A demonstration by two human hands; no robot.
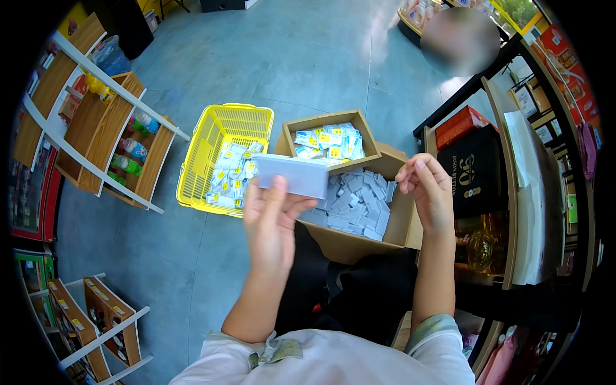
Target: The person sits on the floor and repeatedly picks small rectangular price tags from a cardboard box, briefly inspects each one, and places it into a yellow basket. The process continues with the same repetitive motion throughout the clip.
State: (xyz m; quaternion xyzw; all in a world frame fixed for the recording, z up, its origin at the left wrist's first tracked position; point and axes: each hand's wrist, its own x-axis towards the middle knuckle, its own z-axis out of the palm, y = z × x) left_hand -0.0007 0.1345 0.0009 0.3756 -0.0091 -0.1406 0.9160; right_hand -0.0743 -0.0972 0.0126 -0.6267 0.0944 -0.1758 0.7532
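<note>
My left hand [272, 209] grips a translucent plastic label holder [292, 176] between thumb and fingers. My right hand [426, 180] is raised at the right with its fingertips pinched together; whether anything thin sits between them I cannot tell. Below and between the hands, a large cardboard box [409, 211] contains many grey plastic holders [358, 204]. Resting on its far side is a smaller cardboard box [288, 139] of printed price tags [332, 140]. To the left, a yellow plastic shopping basket [195, 168] stands on the floor with tags in holders [231, 175] inside, partly hidden by my left hand.
Close on the right stands a shelf unit [498, 192] with a black gift box [471, 168], a red box [459, 127] and oil bottles [481, 248]. Wooden display racks [96, 125] with bottles stand at the left. Another person's blurred head [460, 42] shows at upper right.
</note>
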